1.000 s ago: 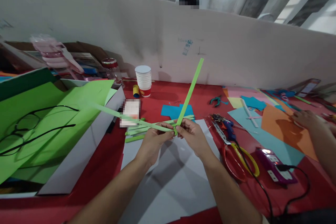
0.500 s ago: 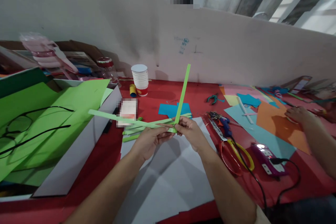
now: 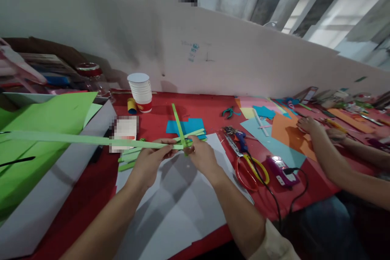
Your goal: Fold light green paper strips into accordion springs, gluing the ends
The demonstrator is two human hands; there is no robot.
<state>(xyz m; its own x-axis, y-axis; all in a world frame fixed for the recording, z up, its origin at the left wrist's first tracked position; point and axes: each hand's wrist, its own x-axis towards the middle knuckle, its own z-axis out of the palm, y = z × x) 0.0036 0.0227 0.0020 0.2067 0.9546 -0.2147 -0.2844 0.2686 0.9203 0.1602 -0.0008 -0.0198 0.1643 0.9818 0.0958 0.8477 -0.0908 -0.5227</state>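
Note:
My left hand point(image 3: 149, 160) pinches a long pale green paper strip point(image 3: 91, 140), which reaches far out to the left. Close beside it, my right hand point(image 3: 201, 152) grips the crossing where a brighter green paper strip point(image 3: 179, 124) meets the pale one. The bright strip stands up and leans left. How the two are joined is partly hidden by my fingers. Beneath my hands lie white paper sheets point(image 3: 170, 211) and several loose green strips point(image 3: 128, 162). Pieces of blue paper point(image 3: 196, 125) rest just behind.
Left stands a white box point(image 3: 70, 170) with green sheets. Behind are stacked paper cups point(image 3: 140, 91). To the right lie scissors point(image 3: 262, 170), a blue glue gun point(image 3: 241, 140), a purple power socket point(image 3: 282, 172) with cable and teal pliers point(image 3: 228, 112). A co-worker's hand point(image 3: 307, 124) touches orange paper.
The view has turned right. The upright bright strip has tipped from leaning right to leaning left. More of the pale strip now extends to the left of my left hand.

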